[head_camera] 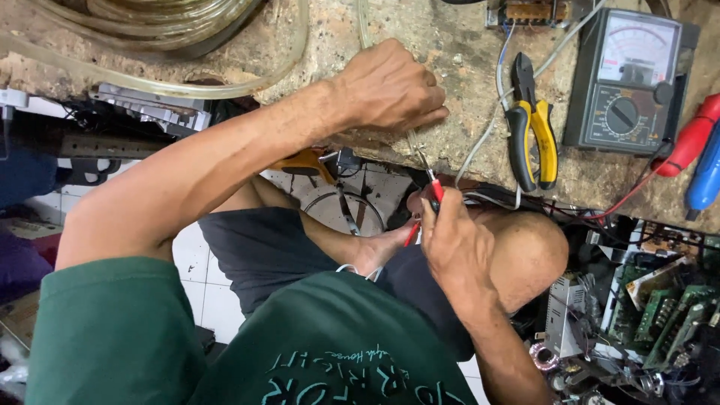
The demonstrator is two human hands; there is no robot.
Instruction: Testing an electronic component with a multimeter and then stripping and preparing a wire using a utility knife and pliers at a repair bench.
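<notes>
My left hand [390, 86] rests as a closed fist on the edge of a rough, stained workbench [450, 45]. Its fingers pinch a thin pale cord [363, 22] that comes down from the top and leaves below the hand. Just below the bench edge, my right hand [454, 244] grips a slim red-handled probe [435, 187]. The probe's metal tip points up toward the cord under my left hand. My bent knee [529, 255] and bare foot [382, 251] lie beneath the hands.
Pliers with yellow and black handles [532, 127] lie on the bench beside an analog multimeter [626, 82] with a red lead [630, 195]. Red [694, 135] and blue [709, 176] tool handles are at the right. Clear tubing [150, 19] coils top left. Circuit boards [660, 307] pile lower right.
</notes>
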